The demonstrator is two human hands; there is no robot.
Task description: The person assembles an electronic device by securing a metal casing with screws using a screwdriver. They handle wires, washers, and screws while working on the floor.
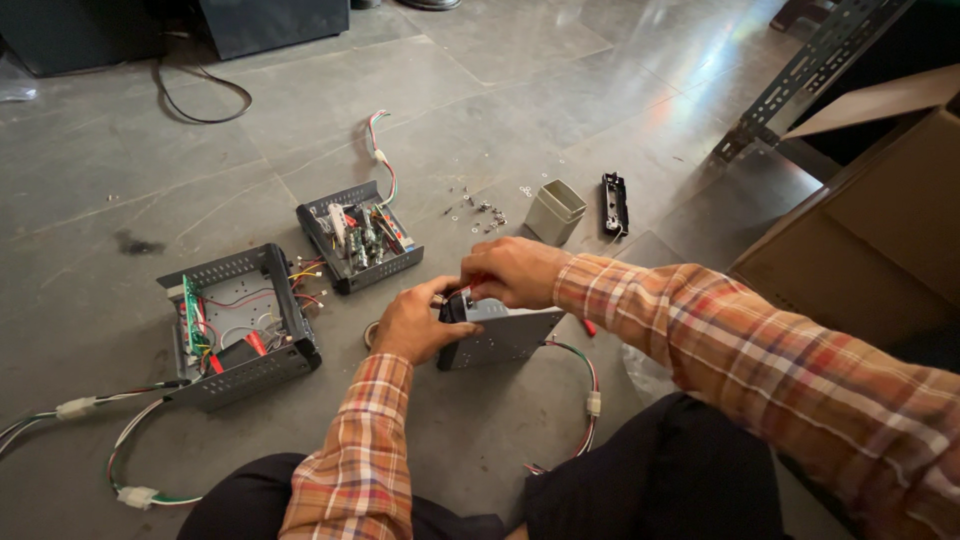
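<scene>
**Floor lot: grey metal unit in hand, opened chassis beside it**

- Grey metal box (500, 335): held upright just above the tiled floor (560, 110), between both hands, in front of the person's knees.
- Left hand (415, 325): fingers wrapped around the box's left end.
- Right hand (510, 272): fingers curled over the box's top edge, pinching there; what they pinch cannot be made out.
- Large open chassis (240, 325): left of the hands, wires trailing.
- Small open chassis (358, 237): beyond it.
- Loose screws (480, 210), small grey cover (555, 210), black bracket (614, 204): farther out.
- Cardboard carton (880, 215): right.
</scene>
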